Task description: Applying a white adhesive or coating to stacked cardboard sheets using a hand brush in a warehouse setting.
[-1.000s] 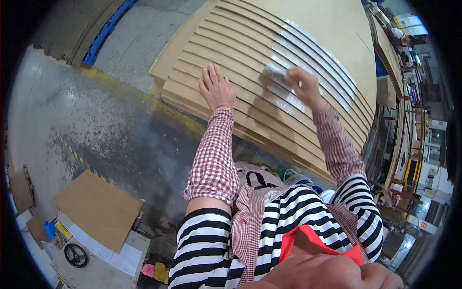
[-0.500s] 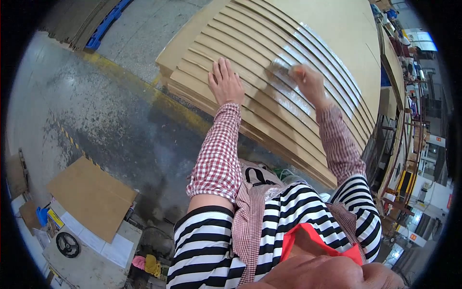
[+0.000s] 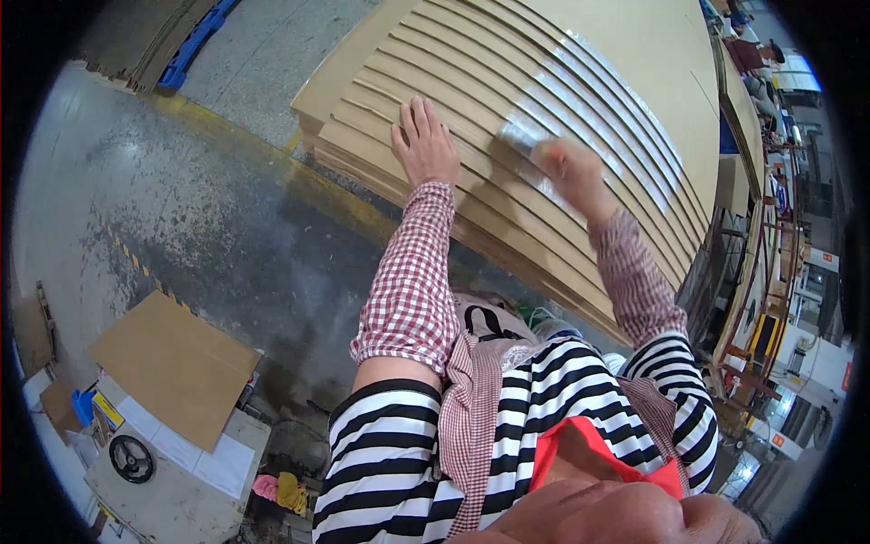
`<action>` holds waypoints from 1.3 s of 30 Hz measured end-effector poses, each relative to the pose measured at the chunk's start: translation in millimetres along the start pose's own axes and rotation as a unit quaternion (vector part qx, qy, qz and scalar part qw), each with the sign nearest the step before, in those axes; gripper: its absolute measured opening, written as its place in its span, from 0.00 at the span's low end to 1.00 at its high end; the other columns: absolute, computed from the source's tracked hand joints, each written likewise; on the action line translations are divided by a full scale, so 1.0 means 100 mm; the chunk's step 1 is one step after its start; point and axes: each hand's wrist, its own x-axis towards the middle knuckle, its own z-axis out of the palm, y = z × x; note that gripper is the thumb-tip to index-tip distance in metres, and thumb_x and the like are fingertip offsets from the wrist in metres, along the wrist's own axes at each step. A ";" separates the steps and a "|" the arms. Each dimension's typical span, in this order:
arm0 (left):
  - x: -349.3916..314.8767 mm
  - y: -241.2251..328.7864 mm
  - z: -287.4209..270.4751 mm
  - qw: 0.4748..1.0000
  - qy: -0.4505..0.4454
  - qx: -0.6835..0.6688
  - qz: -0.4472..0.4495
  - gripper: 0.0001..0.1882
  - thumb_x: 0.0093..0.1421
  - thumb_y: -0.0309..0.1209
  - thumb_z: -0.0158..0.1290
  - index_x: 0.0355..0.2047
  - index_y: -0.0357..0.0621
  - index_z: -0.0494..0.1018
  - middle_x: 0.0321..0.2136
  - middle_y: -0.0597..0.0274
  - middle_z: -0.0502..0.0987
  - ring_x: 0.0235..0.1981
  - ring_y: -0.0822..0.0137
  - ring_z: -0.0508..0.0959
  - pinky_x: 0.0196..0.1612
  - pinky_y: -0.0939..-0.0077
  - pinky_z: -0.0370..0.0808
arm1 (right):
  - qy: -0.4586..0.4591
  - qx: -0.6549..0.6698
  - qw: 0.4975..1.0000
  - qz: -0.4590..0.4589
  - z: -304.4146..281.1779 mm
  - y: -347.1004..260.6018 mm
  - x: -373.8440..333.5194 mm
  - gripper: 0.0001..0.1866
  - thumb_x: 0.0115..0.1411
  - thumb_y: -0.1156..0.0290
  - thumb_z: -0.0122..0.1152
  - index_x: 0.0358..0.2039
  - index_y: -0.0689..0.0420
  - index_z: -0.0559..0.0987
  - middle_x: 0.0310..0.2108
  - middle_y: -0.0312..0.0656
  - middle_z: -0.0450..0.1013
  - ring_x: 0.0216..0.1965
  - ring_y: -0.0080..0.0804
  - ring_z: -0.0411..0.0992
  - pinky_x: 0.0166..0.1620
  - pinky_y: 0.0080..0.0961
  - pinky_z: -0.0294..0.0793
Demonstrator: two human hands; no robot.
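Bracing left hand [image 3: 426, 156] flat, with fingers slightly apart, on near-left side of cardboard stack [image 3: 476, 95], likely steadying it. Gripping blurred brush-like tool [image 3: 520, 138] in curled right hand [image 3: 575, 174] over stack's middle, by shiny patch [image 3: 594, 109], probably for control.

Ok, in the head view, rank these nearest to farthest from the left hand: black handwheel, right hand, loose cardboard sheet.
From the left hand, resting on the fanned cardboard:
1. Right hand: to its right, over the same cardboard.
2. Loose cardboard sheet: lower left.
3. Black handwheel: farther lower left, past the sheet.
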 end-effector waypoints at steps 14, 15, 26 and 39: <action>0.01 -0.01 0.06 0.998 -0.012 0.057 0.007 0.27 0.66 0.42 0.37 0.63 0.47 0.54 0.65 0.64 0.51 0.66 0.62 0.49 0.64 0.56 0.46 | 0.000 0.008 0.999 -0.038 -0.01 -0.17 -0.20 0.10 0.50 0.80 0.56 0.34 0.55 0.76 0.35 0.44 0.75 0.31 0.39 0.75 0.30 0.28 0.75; 0.01 -0.01 0.07 0.998 -0.005 0.056 0.009 0.27 0.66 0.42 0.37 0.63 0.47 0.54 0.65 0.64 0.51 0.66 0.62 0.49 0.64 0.56 0.46 | -0.058 0.039 0.997 -0.040 -0.04 -0.27 -0.41 0.11 0.49 0.80 0.58 0.35 0.56 0.76 0.33 0.45 0.75 0.32 0.40 0.75 0.31 0.28 0.75; 0.02 -0.02 0.03 1.000 0.013 0.011 0.020 0.27 0.65 0.45 0.37 0.62 0.49 0.56 0.64 0.59 0.54 0.65 0.58 0.52 0.63 0.53 0.48 | 0.145 0.111 0.981 0.066 -0.64 0.61 -0.34 0.04 0.54 0.81 0.58 0.32 0.60 0.76 0.30 0.41 0.76 0.30 0.28 0.74 0.34 0.21 0.73; 0.05 -0.03 -0.01 1.000 0.013 0.020 0.021 0.27 0.64 0.44 0.39 0.61 0.49 0.57 0.63 0.58 0.55 0.64 0.56 0.53 0.63 0.52 0.49 | 0.119 0.065 0.988 0.075 -0.30 0.57 0.31 0.04 0.55 0.74 0.60 0.32 0.58 0.77 0.29 0.42 0.76 0.27 0.36 0.73 0.31 0.27 0.73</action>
